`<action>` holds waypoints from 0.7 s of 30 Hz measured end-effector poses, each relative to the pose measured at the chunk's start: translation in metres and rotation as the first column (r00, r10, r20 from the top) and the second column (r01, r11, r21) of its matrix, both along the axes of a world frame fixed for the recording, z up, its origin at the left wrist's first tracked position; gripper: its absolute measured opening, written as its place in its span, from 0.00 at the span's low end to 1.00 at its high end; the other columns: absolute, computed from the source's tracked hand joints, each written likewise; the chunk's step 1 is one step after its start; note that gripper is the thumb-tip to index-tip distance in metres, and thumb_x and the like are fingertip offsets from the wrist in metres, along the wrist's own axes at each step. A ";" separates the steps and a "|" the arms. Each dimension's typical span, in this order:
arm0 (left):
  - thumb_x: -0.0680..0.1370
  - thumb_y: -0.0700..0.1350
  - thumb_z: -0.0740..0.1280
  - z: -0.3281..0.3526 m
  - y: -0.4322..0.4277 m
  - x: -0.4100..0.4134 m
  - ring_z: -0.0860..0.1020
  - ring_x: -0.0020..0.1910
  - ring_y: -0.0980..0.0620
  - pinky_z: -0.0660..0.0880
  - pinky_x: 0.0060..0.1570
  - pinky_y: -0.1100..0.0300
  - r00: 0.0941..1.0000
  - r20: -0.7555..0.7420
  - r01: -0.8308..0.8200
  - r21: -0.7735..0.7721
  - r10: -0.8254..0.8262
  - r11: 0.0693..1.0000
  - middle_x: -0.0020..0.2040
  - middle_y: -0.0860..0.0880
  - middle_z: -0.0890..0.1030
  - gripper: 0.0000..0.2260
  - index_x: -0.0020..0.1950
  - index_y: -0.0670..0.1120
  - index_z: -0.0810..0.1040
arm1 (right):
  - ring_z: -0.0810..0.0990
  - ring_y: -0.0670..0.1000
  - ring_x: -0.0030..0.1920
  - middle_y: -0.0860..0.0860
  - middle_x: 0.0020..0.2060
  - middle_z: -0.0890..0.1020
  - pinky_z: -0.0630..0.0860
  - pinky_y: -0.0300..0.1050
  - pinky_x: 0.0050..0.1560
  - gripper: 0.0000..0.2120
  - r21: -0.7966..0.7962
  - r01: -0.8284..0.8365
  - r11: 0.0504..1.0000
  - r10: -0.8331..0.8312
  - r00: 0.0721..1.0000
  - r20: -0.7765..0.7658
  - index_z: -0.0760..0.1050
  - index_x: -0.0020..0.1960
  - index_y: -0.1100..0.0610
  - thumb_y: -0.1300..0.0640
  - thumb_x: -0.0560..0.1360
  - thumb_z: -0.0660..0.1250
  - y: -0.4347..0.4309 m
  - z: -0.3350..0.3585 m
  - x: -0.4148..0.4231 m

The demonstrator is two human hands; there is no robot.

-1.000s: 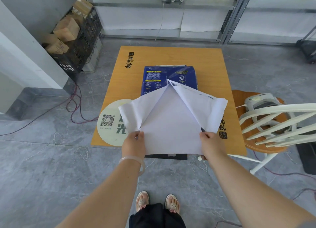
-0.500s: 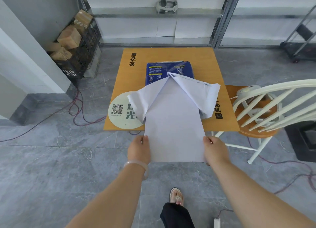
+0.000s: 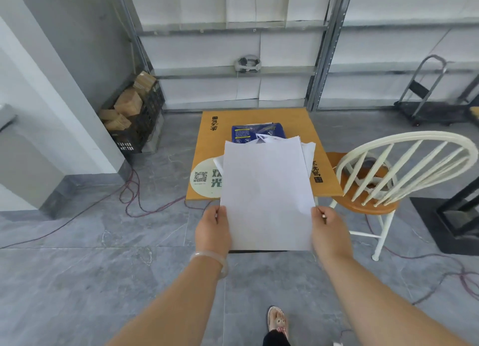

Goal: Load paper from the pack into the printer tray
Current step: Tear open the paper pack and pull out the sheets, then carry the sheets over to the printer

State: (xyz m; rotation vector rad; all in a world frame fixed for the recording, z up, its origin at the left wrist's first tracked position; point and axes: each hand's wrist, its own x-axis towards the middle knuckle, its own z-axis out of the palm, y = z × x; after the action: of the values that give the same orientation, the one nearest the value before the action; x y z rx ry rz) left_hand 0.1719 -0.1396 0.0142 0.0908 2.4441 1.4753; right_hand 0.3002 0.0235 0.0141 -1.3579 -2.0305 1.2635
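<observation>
I hold a stack of white paper (image 3: 267,195) in the air in front of the low orange table (image 3: 324,135). My left hand (image 3: 212,229) grips its left edge near the bottom, my right hand (image 3: 328,231) grips its right edge. The blue paper pack (image 3: 243,133) lies on the table behind the stack, its white wrapper flaps (image 3: 308,148) open and mostly hidden by the sheets. A grey machine corner (image 3: 6,116) shows at the far left edge; I cannot tell whether it is the printer.
A white spindle-back chair (image 3: 388,172) with an orange seat stands right of the table. A round QR-code sign (image 3: 204,177) lies on the table's near left corner. Red cables (image 3: 140,203) run across the floor. A black crate of cardboard boxes (image 3: 132,117) sits back left, a hand cart (image 3: 425,96) back right.
The paper stack has come fully out of the pack's wrapper and been drawn back from the table. I have stepped back, so the table looks farther away.
</observation>
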 end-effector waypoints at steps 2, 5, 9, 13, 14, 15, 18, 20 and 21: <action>0.81 0.49 0.55 0.031 -0.004 -0.009 0.73 0.36 0.53 0.66 0.31 0.62 0.998 -0.061 -0.011 0.039 0.013 0.999 0.37 0.55 0.75 0.10 0.51 0.47 0.74 | 0.74 0.52 0.48 0.52 0.49 0.78 0.67 0.45 0.47 0.16 0.042 -0.025 0.999 0.028 0.997 -0.070 0.73 0.61 0.57 0.51 0.80 0.55 -0.001 0.030 -0.012; 0.81 0.50 0.54 0.081 -0.011 -0.026 0.72 0.35 0.55 0.66 0.30 0.63 0.980 -0.189 -0.043 0.079 0.057 0.996 0.36 0.54 0.74 0.10 0.51 0.49 0.73 | 0.72 0.50 0.50 0.50 0.51 0.76 0.66 0.43 0.49 0.16 0.131 -0.073 0.989 0.095 0.981 -0.171 0.72 0.63 0.57 0.51 0.81 0.55 0.000 0.082 -0.039; 0.81 0.50 0.55 0.151 -0.020 -0.052 0.72 0.35 0.51 0.67 0.32 0.61 0.929 -0.341 -0.100 0.136 0.141 0.986 0.35 0.52 0.74 0.09 0.47 0.50 0.72 | 0.75 0.52 0.46 0.52 0.49 0.79 0.67 0.42 0.38 0.14 0.241 -0.125 0.963 0.193 0.940 -0.282 0.74 0.59 0.55 0.51 0.80 0.55 0.003 0.152 -0.080; 0.80 0.52 0.56 0.214 -0.034 -0.074 0.73 0.36 0.54 0.67 0.34 0.61 0.871 -0.422 -0.175 0.215 0.253 0.961 0.37 0.54 0.75 0.09 0.48 0.51 0.74 | 0.76 0.55 0.46 0.51 0.44 0.79 0.67 0.44 0.39 0.10 0.303 -0.166 0.938 0.286 0.867 -0.408 0.75 0.54 0.53 0.52 0.80 0.57 0.002 0.215 -0.120; 0.80 0.52 0.56 0.227 -0.038 -0.078 0.73 0.36 0.54 0.67 0.34 0.63 0.854 -0.438 -0.195 0.229 0.280 0.954 0.37 0.55 0.75 0.09 0.48 0.51 0.74 | 0.76 0.56 0.47 0.51 0.43 0.78 0.67 0.44 0.41 0.10 0.307 -0.178 0.935 0.305 0.843 -0.442 0.75 0.54 0.54 0.52 0.79 0.57 0.001 0.227 -0.130; 0.80 0.52 0.56 0.239 -0.043 -0.081 0.73 0.37 0.55 0.66 0.34 0.64 0.837 -0.453 -0.218 0.242 0.309 0.945 0.37 0.55 0.75 0.08 0.47 0.52 0.73 | 0.76 0.56 0.47 0.51 0.42 0.77 0.67 0.44 0.43 0.11 0.312 -0.190 0.931 0.326 0.818 -0.474 0.75 0.54 0.55 0.53 0.79 0.58 -0.001 0.239 -0.139; 0.79 0.51 0.57 0.269 -0.059 -0.086 0.73 0.37 0.55 0.67 0.34 0.65 0.777 -0.483 -0.295 0.289 0.404 0.911 0.37 0.55 0.76 0.08 0.46 0.53 0.74 | 0.74 0.53 0.43 0.51 0.41 0.77 0.65 0.44 0.41 0.10 0.335 -0.276 0.901 0.421 0.743 -0.521 0.75 0.53 0.56 0.53 0.80 0.57 -0.011 0.267 -0.162; 0.79 0.51 0.58 0.280 -0.072 -0.088 0.74 0.40 0.51 0.67 0.35 0.66 0.738 -0.487 -0.356 0.308 0.467 0.882 0.37 0.55 0.76 0.07 0.46 0.53 0.74 | 0.73 0.52 0.43 0.50 0.41 0.76 0.66 0.44 0.43 0.07 0.354 -0.333 0.874 0.481 0.693 -0.536 0.73 0.50 0.53 0.53 0.80 0.57 -0.020 0.280 -0.175; 0.78 0.51 0.58 0.284 -0.078 -0.089 0.75 0.41 0.50 0.68 0.36 0.65 0.718 -0.482 -0.388 0.321 0.502 0.864 0.36 0.55 0.77 0.07 0.46 0.53 0.75 | 0.74 0.52 0.44 0.50 0.41 0.76 0.66 0.44 0.45 0.06 0.365 -0.352 0.862 0.504 0.668 -0.547 0.72 0.49 0.52 0.53 0.79 0.57 -0.025 0.285 -0.181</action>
State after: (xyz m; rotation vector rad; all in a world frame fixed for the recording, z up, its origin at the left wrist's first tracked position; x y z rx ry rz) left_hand 0.0824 -0.2179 0.2982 -0.0541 2.9060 2.1662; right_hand 0.1195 -0.0014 0.2993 -0.2464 -1.9483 1.3670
